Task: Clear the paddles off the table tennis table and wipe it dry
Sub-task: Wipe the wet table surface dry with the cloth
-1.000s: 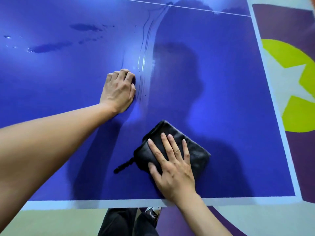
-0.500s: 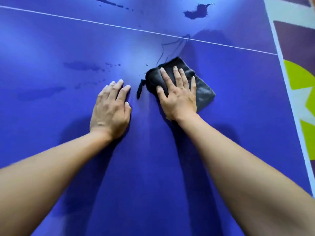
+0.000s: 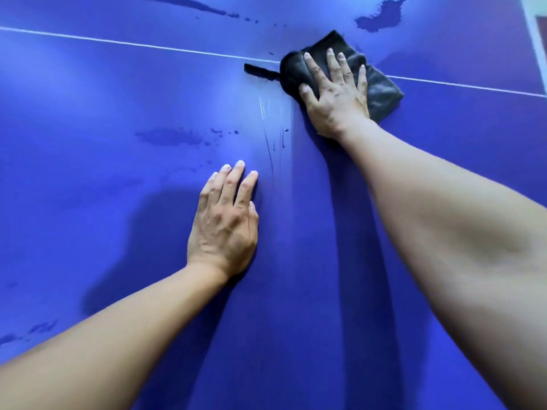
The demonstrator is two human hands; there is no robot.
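The right hand (image 3: pixel 337 93) lies palm down on a folded black cloth (image 3: pixel 381 90), fingers straight and spread, pressing it flat against the blue table (image 3: pixel 88 113). The cloth sits under the palm and fingers and shows on both sides of the hand: a rounded fold by the thumb, a greyer corner past the little finger. A short black strap (image 3: pixel 260 71) trails from the cloth's left end and lies on the table. The cloth covers a stretch of the thin white line (image 3: pixel 133 44) that runs across the table.

The left hand (image 3: pixel 225 226) rests flat on the bare table, fingers straight and close together, holding nothing. It is nearer the person and to the left of the cloth, well apart from it.

Between the two hands, thin wet streaks (image 3: pixel 270 149) run along the table. A wet patch (image 3: pixel 168 137) with small drops beside it lies left of the streaks. A dark puddle (image 3: pixel 380 17) sits just beyond the cloth, across the white line, and a trail of water (image 3: pixel 189 4) shows at the far side, left of it. Faint smears (image 3: pixel 35 329) mark the near left.

The table's white right edge (image 3: pixel 532 31) shows only at the upper right corner, not far from the cloth. To the left and toward the person the blue surface runs to the frame's borders
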